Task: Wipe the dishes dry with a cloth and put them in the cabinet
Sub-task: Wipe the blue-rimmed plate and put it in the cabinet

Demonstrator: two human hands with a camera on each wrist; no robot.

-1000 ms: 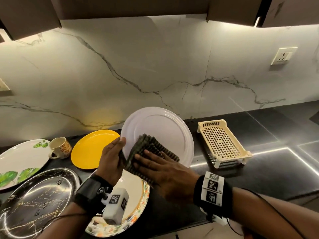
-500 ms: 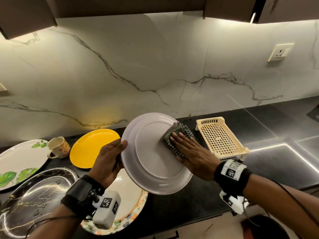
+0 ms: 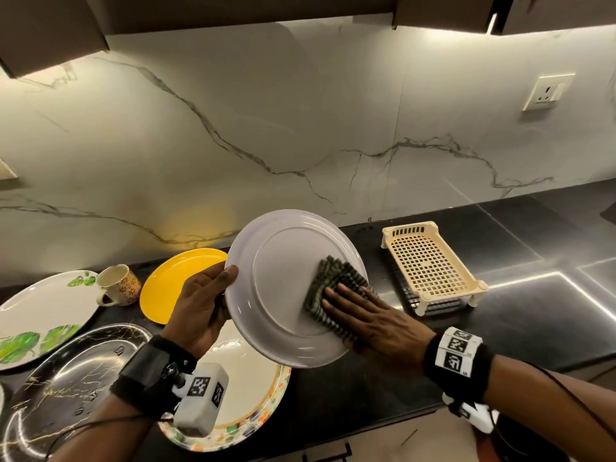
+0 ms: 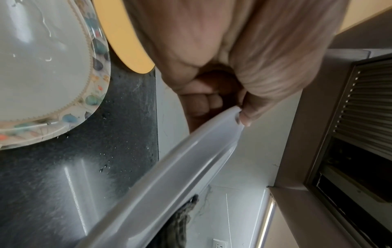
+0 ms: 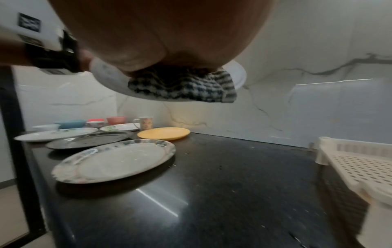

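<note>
Plate [image 3: 280,295] aloft, one; cloth [image 3: 333,278], one

Black wristbands [image 3: 146,378], white boxes [image 3: 196,415], square-code tags [image 3: 455,353]

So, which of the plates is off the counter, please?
The plain white plate, gripped at its rim by the left hand; the yellow plate and the others lie flat on the counter.

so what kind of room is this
Most likely a home kitchen: a black stone counter under wall cabinets, a yellow plate and a mug set out on it, and a white plate being wiped with a cloth.
</note>
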